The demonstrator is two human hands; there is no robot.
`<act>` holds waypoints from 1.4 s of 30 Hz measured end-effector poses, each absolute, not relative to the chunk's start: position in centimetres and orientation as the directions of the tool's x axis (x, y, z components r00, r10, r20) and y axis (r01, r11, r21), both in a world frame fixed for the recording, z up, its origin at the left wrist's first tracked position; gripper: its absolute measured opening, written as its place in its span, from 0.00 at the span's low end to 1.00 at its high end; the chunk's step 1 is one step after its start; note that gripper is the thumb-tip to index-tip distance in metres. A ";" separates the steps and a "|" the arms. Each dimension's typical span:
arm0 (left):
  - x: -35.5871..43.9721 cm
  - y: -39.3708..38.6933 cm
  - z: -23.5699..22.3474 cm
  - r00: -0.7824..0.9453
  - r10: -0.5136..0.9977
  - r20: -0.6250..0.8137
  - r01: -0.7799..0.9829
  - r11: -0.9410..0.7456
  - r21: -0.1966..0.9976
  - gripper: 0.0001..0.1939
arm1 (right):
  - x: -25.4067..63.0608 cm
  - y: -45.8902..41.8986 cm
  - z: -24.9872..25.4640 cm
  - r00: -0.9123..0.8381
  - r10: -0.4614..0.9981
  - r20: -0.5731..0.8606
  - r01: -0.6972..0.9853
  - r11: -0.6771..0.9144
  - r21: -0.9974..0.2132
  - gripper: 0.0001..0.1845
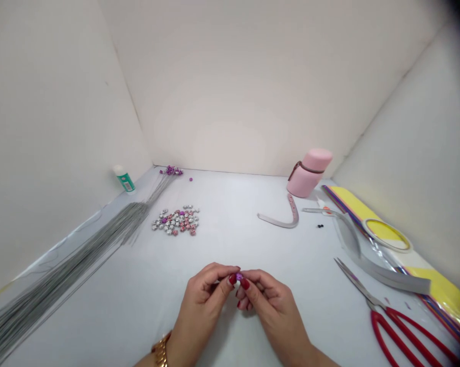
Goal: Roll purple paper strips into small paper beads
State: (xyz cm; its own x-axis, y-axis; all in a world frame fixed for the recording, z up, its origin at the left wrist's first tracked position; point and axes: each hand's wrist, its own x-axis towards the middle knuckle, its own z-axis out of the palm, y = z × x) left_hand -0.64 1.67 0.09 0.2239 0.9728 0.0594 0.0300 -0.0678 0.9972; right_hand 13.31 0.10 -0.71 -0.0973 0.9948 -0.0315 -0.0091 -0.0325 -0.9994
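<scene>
One purple bit (239,277) is sitting between the left hand (206,291) and the right hand (272,297), which are pinching it from both sides over the table (225,229), probably because it's tiny.

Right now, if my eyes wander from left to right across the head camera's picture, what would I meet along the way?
White-and-green tube → pile of little silver, pink and purple pieces → left hand → small purple piece at the fingertips → right hand → pink bottle → red-handled scissors.
</scene>
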 end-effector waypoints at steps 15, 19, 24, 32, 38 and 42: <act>-1.1 1.7 0.7 0.300 0.905 0.300 0.378 -0.402 0.834 0.07 | 14.0 0.2 -0.8 -0.176 0.976 0.130 0.250 0.172 -0.953 0.11; -0.8 1.8 0.8 0.279 0.929 0.245 0.363 -0.338 0.868 0.06 | 14.0 0.3 -0.6 -0.192 0.971 0.144 0.268 0.193 -0.944 0.11; -0.7 1.8 0.8 0.267 0.942 0.204 0.356 -0.293 0.887 0.06 | 14.0 0.3 -0.4 -0.212 0.959 0.188 0.298 0.247 -0.922 0.10; -0.8 1.8 0.7 0.274 0.949 0.159 0.281 -0.237 0.930 0.08 | 13.8 0.3 -0.9 -0.136 0.981 0.138 0.259 0.170 -0.951 0.10; -1.0 1.9 0.3 0.284 0.943 0.175 0.281 -0.257 0.925 0.08 | 13.9 0.3 -1.1 -0.129 0.987 0.101 0.172 0.123 -0.977 0.10; -1.2 2.0 0.1 0.286 0.927 0.242 0.289 -0.324 0.901 0.09 | 14.0 0.3 -1.1 -0.141 0.987 0.071 0.128 0.090 -0.988 0.10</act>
State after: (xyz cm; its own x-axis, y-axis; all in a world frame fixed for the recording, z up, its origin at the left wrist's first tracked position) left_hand -1.22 2.02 0.05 0.2855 0.9273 0.2420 0.2888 -0.3241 0.9009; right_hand 13.95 0.31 -1.06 -0.1413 0.9874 0.0714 0.1279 0.0897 -0.9877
